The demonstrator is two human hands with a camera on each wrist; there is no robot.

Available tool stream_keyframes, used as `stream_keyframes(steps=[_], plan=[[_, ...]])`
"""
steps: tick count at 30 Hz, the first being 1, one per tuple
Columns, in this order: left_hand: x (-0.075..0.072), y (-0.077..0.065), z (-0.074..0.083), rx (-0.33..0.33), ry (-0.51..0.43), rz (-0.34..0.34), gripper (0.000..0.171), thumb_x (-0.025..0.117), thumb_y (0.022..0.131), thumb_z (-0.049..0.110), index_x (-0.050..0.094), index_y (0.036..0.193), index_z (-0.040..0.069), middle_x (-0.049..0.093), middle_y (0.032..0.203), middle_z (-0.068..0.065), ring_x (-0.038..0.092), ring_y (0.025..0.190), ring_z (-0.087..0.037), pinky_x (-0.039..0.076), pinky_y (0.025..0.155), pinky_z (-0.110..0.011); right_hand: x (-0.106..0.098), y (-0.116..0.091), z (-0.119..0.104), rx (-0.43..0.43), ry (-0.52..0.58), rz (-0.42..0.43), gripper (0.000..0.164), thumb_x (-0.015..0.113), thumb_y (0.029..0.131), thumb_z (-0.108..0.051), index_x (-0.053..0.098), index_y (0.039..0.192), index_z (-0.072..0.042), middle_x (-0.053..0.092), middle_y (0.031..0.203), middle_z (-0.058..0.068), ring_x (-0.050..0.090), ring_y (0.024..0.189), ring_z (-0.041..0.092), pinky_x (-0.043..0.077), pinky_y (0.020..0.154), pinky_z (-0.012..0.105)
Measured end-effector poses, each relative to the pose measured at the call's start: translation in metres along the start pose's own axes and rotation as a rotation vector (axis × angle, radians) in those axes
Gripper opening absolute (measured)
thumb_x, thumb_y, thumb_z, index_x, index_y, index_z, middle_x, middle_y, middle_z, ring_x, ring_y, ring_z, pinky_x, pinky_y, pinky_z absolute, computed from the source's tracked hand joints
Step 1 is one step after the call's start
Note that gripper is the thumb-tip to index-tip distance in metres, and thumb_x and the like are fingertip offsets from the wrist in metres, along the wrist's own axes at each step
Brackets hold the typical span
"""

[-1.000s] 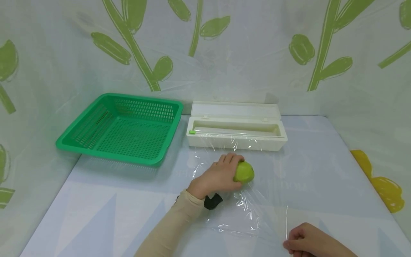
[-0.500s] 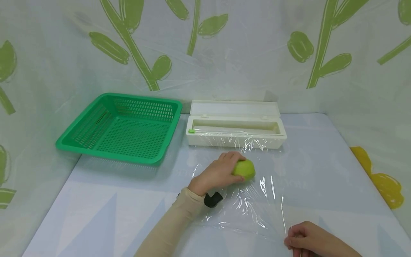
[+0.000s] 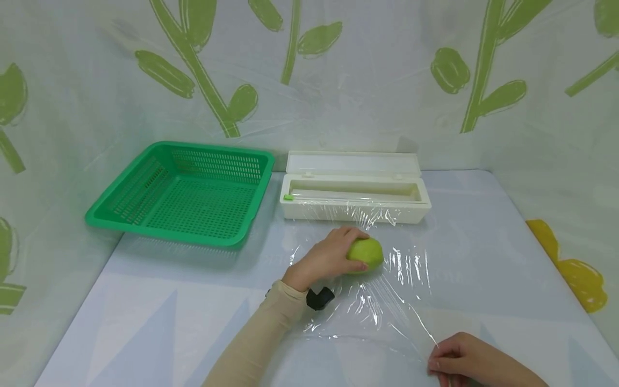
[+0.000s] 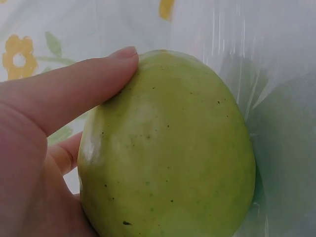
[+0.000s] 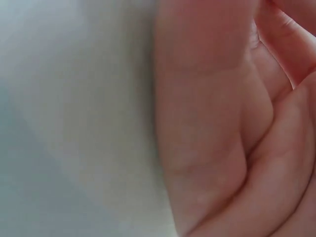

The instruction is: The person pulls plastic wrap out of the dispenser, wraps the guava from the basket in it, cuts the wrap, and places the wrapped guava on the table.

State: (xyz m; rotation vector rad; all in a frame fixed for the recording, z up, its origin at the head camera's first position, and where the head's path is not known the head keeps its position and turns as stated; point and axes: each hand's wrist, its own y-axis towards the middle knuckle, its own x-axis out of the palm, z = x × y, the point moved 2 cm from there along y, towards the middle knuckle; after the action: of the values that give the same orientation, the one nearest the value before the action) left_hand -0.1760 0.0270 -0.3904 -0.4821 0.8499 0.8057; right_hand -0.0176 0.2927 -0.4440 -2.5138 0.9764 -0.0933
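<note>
Green fruit [image 3: 366,254] being held against clear film [image 3: 369,314].
The fruit is being gripped by the left hand [image 3: 326,258], in front of the open white box [image 3: 410,215]; film is apparently being pinched by the curled right hand [image 3: 466,359], its close view being blurred. For fewer creases, pull should be gentle and even, the fruit being steadied.

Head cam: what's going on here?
A person's left hand grips a green fruit over a sheet of clear film, with creases fanning out around it. The right hand pinches the film near its closer right corner. The film runs toward the person from a white box, which stands behind the fruit with its lid open. The fruit's side facing the left wrist camera is bare. A green basket sits left of the box.
</note>
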Motion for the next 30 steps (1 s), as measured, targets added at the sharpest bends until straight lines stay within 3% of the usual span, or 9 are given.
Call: stream_keyframes(steps=[4,11,22,24,30], plan=[[0.001,0.000,-0.003,-0.002,-0.012,0.005,0.058,0.069,0.075,0.042,0.043,0.125,0.028,0.039,0.128,0.002,0.040,0.102,-0.013,0.041,0.070,-0.029,-0.001,0.002,-0.002,-0.032,-0.044,0.005,0.019,0.051,0.090,-0.015,0.067,0.082,-0.009,0.061,0.065,-0.001,0.055,0.056,0.005,0.047,0.051,0.026],[0.000,-0.001,-0.001,0.002,-0.007,0.008,0.059,0.069,0.074,0.041,0.044,0.125,0.027,0.039,0.129,0.001,0.041,0.102,-0.014,0.042,0.070,-0.029,-0.002,0.003,-0.012,0.014,-0.112,0.015,0.017,0.053,0.089,-0.020,0.068,0.082,-0.013,0.059,0.065,-0.003,0.055,0.060,0.008,0.045,0.053,0.024],[0.002,0.000,0.000,-0.010,-0.003,0.002,0.058,0.069,0.075,0.041,0.043,0.125,0.029,0.039,0.128,0.003,0.041,0.100,-0.012,0.041,0.068,-0.027,-0.006,0.003,-0.031,-0.097,-0.114,-0.056,0.018,0.049,0.091,-0.012,0.067,0.089,-0.012,0.062,0.075,0.001,0.057,0.071,0.011,0.046,0.063,0.024],[0.001,0.000,0.000,-0.014,-0.007,-0.004,0.058,0.069,0.075,0.041,0.043,0.125,0.029,0.039,0.128,0.003,0.040,0.100,-0.012,0.041,0.068,-0.027,-0.008,0.003,-0.035,-0.137,-0.144,-0.054,0.018,0.049,0.091,-0.012,0.067,0.089,-0.013,0.062,0.077,-0.001,0.057,0.071,0.010,0.046,0.063,0.024],[0.000,0.000,0.000,-0.014,-0.006,0.001,0.059,0.069,0.074,0.042,0.043,0.125,0.028,0.039,0.128,0.004,0.041,0.100,-0.013,0.041,0.068,-0.027,-0.011,0.011,-0.048,-0.366,-0.234,-0.004,0.018,0.051,0.089,-0.002,0.066,0.086,-0.013,0.061,0.075,-0.002,0.056,0.068,0.008,0.046,0.060,0.023]])
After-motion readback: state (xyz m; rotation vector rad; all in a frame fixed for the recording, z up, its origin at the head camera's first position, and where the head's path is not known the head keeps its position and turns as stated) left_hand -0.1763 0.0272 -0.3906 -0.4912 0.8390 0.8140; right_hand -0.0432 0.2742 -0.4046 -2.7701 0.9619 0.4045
